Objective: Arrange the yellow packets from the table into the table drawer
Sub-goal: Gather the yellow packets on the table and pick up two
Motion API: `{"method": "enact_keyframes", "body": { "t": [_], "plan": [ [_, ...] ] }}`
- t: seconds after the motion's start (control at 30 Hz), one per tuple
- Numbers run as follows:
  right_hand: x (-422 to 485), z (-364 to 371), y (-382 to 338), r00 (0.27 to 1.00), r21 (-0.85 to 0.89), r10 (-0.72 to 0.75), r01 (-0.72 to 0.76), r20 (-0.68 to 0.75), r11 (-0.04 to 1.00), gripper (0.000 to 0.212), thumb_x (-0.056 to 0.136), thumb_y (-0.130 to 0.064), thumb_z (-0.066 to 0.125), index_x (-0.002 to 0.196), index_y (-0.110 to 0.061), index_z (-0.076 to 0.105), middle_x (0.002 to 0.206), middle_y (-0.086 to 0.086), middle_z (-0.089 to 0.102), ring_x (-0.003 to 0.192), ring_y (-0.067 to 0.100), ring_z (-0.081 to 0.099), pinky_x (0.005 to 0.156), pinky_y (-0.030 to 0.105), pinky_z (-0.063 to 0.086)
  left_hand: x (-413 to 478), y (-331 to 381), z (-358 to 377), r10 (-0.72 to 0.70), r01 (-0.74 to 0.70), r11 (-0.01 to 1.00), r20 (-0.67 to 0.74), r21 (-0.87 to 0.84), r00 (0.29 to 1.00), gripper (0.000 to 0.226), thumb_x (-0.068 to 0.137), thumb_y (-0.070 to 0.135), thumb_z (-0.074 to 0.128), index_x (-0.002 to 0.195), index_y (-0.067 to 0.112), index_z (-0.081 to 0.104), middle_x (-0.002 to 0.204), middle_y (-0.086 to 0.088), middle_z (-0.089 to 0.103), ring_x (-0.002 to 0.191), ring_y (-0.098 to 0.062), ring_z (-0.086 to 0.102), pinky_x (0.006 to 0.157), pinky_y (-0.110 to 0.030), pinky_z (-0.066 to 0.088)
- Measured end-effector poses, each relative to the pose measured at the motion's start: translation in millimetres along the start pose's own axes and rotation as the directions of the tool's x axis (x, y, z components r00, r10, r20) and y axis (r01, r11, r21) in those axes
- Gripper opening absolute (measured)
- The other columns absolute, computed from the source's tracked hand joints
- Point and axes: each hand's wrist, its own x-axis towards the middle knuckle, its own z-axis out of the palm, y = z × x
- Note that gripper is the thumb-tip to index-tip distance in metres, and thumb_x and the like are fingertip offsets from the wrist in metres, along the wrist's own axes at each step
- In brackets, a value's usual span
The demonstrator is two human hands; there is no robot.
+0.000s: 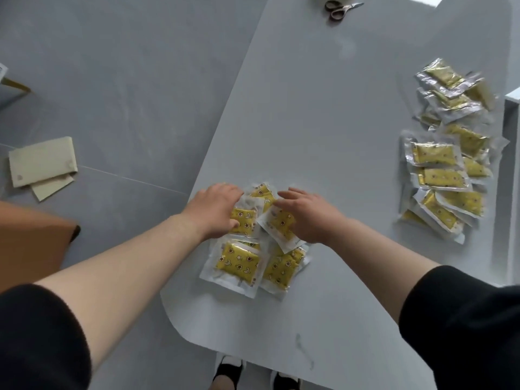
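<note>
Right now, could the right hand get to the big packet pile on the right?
Probably yes: only bare table lies between the right hand and that pile.

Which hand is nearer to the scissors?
Right. The scissors lie far ahead; the right hand is almost in line with them, the left hand further to the left.

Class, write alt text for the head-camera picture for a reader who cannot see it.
A person's left hand and right hand rest on a small pile of yellow packets near the edge of a grey table. A bigger heap of packets lies to the right, scissors at the far end.
</note>
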Motion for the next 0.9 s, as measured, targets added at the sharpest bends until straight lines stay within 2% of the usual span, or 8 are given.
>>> {"method": "enact_keyframes", "body": {
  "t": [0.07, 0.13, 0.27, 0.37, 0.53, 0.63, 0.73, 0.9],
  "plan": [
    [5.7, 5.2, 1.9, 0.999, -0.087, -0.051, 0.052, 0.018, 0.995, 0.060, 0.089, -0.011, 0.048, 0.146, -0.030, 0.038, 0.155, -0.005, 0.031, 0.145, 0.019, 0.020, 0.118, 0.040, 0.019, 4.7, 0.4, 7.3, 0.018, -0.016, 0.995, -0.022, 0.097, 1.000, 0.056, 0.081, 0.043, 0.068, 0.128, 0.020, 0.049, 0.128, -0.001, 0.055, 0.119, -0.022, 0.049, 0.099, -0.036, 0.039],
    [7.8, 8.5, 3.5, 0.998, -0.135, -0.068, 0.067, 0.003, 0.989, 0.057, 0.090, -0.017, 0.050, 0.144, -0.031, 0.039, 0.150, -0.004, 0.036, 0.143, 0.020, 0.023, 0.119, 0.043, 0.014, 6.8, 0.7, 12.9, 0.014, -0.008, 0.989, -0.036, 0.148, 0.999, 0.051, 0.079, 0.048, 0.068, 0.119, 0.021, 0.052, 0.117, -0.001, 0.056, 0.108, -0.022, 0.053, 0.094, -0.035, 0.041],
    [8.7, 12.5, 8.7, 0.999, -0.217, -0.048, 0.042, -0.021, 0.975, 0.056, 0.087, -0.029, 0.058, 0.141, -0.030, 0.042, 0.137, 0.001, 0.044, 0.135, 0.026, 0.032, 0.120, 0.049, 0.007, 11.9, -1.0, 19.1, 0.001, 0.010, 0.985, -0.063, 0.174, 0.998, 0.064, 0.077, 0.053, 0.068, 0.127, 0.020, 0.046, 0.122, -0.004, 0.050, 0.111, -0.023, 0.049, 0.097, -0.036, 0.040],
    [6.1, 12.8, 13.9, 0.998, -0.236, -0.041, 0.031, -0.037, 0.971, 0.053, 0.085, -0.037, 0.062, 0.134, -0.027, 0.048, 0.135, 0.002, 0.044, 0.131, 0.027, 0.034, 0.120, 0.046, 0.014, 15.6, -1.1, 18.2, -0.022, 0.034, 0.980, -0.060, 0.195, 0.998, 0.068, 0.074, 0.054, 0.071, 0.126, 0.018, 0.045, 0.118, -0.005, 0.051, 0.108, -0.023, 0.049, 0.095, -0.036, 0.040],
    [1.2, 17.7, 22.6, 0.998, -0.208, -0.018, 0.005, -0.059, 0.978, 0.063, 0.083, -0.043, 0.065, 0.138, -0.025, 0.041, 0.137, 0.001, 0.047, 0.130, 0.026, 0.036, 0.115, 0.038, 0.019, 17.8, -0.5, 14.8, -0.068, 0.070, 0.990, -0.021, 0.123, 0.997, 0.051, 0.073, 0.050, 0.074, 0.104, 0.018, 0.049, 0.106, -0.004, 0.047, 0.089, -0.018, 0.038, 0.086, -0.034, 0.041],
    [-1.7, 19.9, 26.3, 0.998, -0.226, -0.003, -0.010, -0.056, 0.974, 0.059, 0.082, -0.048, 0.064, 0.134, -0.026, 0.047, 0.131, 0.003, 0.047, 0.126, 0.027, 0.037, 0.113, 0.038, 0.021, 18.0, -0.1, 14.6, -0.069, 0.071, 0.994, -0.021, 0.086, 0.997, 0.048, 0.073, 0.046, 0.076, 0.099, 0.019, 0.046, 0.103, -0.003, 0.050, 0.087, -0.019, 0.042, 0.078, -0.033, 0.039],
    [-4.0, 22.5, 29.8, 0.998, -0.196, 0.026, -0.035, -0.050, 0.980, 0.056, 0.081, -0.051, 0.066, 0.126, -0.022, 0.050, 0.130, 0.003, 0.047, 0.125, 0.027, 0.039, 0.108, 0.037, 0.029, 18.1, -0.4, 14.6, -0.075, 0.077, 0.993, -0.035, 0.086, 0.997, 0.048, 0.071, 0.046, 0.077, 0.095, 0.021, 0.044, 0.097, 0.000, 0.058, 0.087, -0.022, 0.052, 0.074, -0.034, 0.038],
    [-8.0, 25.2, 39.0, 0.994, -0.133, 0.089, -0.096, -0.063, 0.986, 0.046, 0.079, -0.053, 0.068, 0.107, -0.022, 0.048, 0.102, -0.005, 0.057, 0.103, 0.022, 0.049, 0.095, 0.032, 0.031, 17.5, -1.3, 9.5, -0.087, 0.086, 0.995, 0.020, 0.060, 0.996, 0.026, 0.078, 0.034, 0.072, 0.078, 0.024, 0.048, 0.090, -0.001, 0.057, 0.079, -0.022, 0.054, 0.064, -0.030, 0.037]
  ]
}}
